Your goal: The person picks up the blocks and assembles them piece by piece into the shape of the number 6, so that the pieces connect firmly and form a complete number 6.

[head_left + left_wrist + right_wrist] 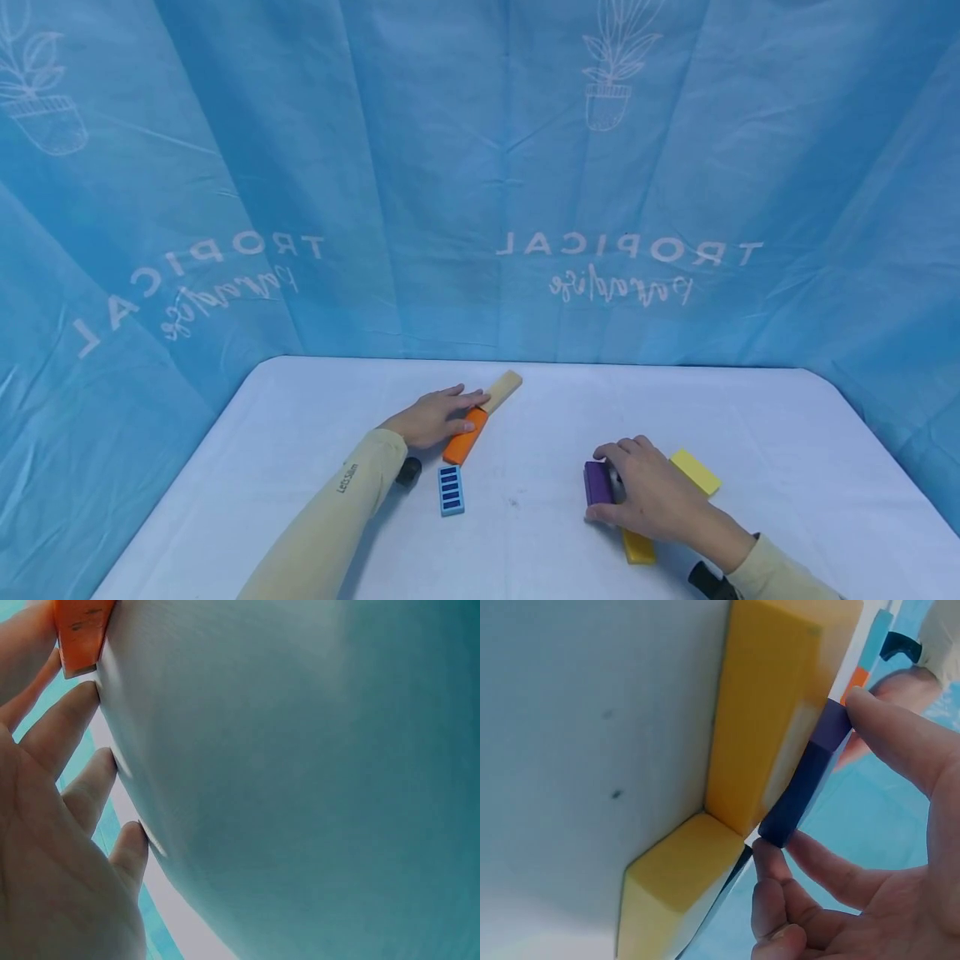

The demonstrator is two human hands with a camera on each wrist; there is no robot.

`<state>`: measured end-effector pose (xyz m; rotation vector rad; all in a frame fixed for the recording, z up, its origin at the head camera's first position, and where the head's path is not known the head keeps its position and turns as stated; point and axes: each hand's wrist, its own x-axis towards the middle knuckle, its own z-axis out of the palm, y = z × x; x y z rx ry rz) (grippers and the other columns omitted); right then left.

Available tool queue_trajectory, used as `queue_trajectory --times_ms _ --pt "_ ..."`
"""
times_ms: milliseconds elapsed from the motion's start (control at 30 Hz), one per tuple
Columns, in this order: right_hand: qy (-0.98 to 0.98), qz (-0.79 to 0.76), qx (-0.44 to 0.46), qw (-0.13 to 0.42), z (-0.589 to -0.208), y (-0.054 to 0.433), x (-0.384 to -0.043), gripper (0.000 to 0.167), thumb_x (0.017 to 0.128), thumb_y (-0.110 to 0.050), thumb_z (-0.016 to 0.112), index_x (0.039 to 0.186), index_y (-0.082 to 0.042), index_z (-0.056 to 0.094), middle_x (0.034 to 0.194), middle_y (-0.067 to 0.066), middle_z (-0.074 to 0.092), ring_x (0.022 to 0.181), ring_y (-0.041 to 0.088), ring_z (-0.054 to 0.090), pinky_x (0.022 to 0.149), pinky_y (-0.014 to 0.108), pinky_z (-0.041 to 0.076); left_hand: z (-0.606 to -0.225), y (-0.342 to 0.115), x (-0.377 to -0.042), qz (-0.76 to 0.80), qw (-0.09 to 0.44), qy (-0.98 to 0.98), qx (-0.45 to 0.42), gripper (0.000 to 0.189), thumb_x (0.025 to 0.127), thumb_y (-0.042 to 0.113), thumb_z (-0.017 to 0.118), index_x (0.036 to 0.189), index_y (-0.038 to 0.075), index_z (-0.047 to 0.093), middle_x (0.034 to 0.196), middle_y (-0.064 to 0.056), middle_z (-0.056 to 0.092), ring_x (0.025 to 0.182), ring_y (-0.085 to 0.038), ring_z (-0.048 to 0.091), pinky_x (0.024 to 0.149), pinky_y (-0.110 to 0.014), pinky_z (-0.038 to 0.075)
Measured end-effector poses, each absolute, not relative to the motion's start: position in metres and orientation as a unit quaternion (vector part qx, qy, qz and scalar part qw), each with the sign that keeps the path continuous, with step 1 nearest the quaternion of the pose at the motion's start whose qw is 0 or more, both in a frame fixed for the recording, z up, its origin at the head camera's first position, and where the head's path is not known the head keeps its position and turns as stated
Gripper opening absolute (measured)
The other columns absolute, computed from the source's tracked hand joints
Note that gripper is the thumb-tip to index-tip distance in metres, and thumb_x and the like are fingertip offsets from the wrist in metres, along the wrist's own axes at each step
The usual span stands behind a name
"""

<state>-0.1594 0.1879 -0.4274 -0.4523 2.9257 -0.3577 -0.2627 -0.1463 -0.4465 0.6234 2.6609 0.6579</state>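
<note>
In the head view my left hand (437, 417) reaches over an orange block (467, 440), its thumb on the block. Its index fingertip lies where the orange block meets a beige block (504, 388). From the left wrist view, the orange block (81, 634) is cut off at the top, and the other fingers spread below it. My right hand (654, 492) pinches a purple block (597, 483) between thumb and fingertips at its two ends. Close beside that hand are an amber block (639, 548) and a pale yellow block (696, 472); the hand partly covers the amber one.
A light blue block with dark slots (451, 490) lies near the lower end of the orange block. The white table (525, 533) has its far edge against a blue printed cloth (480, 208). Dark cameras (408, 472) are strapped at both wrists.
</note>
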Motion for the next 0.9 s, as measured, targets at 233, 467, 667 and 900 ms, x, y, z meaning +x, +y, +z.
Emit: queue_trajectory --times_ms 233,467,667,900 --pt "0.976 -0.142 -0.153 0.068 -0.426 0.185 -0.16 0.072 0.068 -0.061 0.086 0.121 -0.016 0.066 0.114 0.001 0.065 0.101 0.017 0.052 0.09 0.042 0.053 -0.449 -0.146 -0.264 0.231 0.168 0.935 0.212 0.054 0.103 0.033 0.058 0.154 0.032 0.043 0.161 0.003 0.035 0.151 -0.03 0.024 0.118 -0.058 0.023" --pt "0.972 -0.165 -0.155 0.067 -0.421 0.181 -0.157 0.069 0.069 -0.059 0.086 0.121 -0.019 0.066 0.116 -0.001 0.064 0.106 0.016 0.053 0.091 0.043 0.053 -0.449 -0.147 -0.264 0.229 0.166 0.936 0.211 0.053 0.103 0.034 0.058 0.154 0.032 0.043 0.161 0.004 0.035 0.151 -0.03 0.024 0.118 -0.057 0.023" --pt "0.967 -0.185 -0.167 0.061 -0.418 0.175 -0.156 0.067 0.071 -0.056 0.087 0.122 -0.019 0.066 0.118 -0.002 0.063 0.109 0.016 0.052 0.092 0.043 0.053 -0.448 -0.147 -0.263 0.231 0.163 0.935 0.215 0.053 0.103 0.033 0.058 0.154 0.031 0.044 0.16 0.005 0.037 0.151 -0.029 0.024 0.118 -0.057 0.023" --pt "0.961 -0.199 -0.187 0.049 -0.418 0.169 -0.156 0.065 0.072 -0.054 0.087 0.122 -0.019 0.066 0.116 -0.004 0.063 0.11 0.016 0.052 0.092 0.044 0.052 -0.448 -0.147 -0.262 0.231 0.164 0.935 0.213 0.053 0.103 0.033 0.058 0.154 0.032 0.044 0.16 0.006 0.037 0.151 -0.029 0.023 0.118 -0.057 0.023"
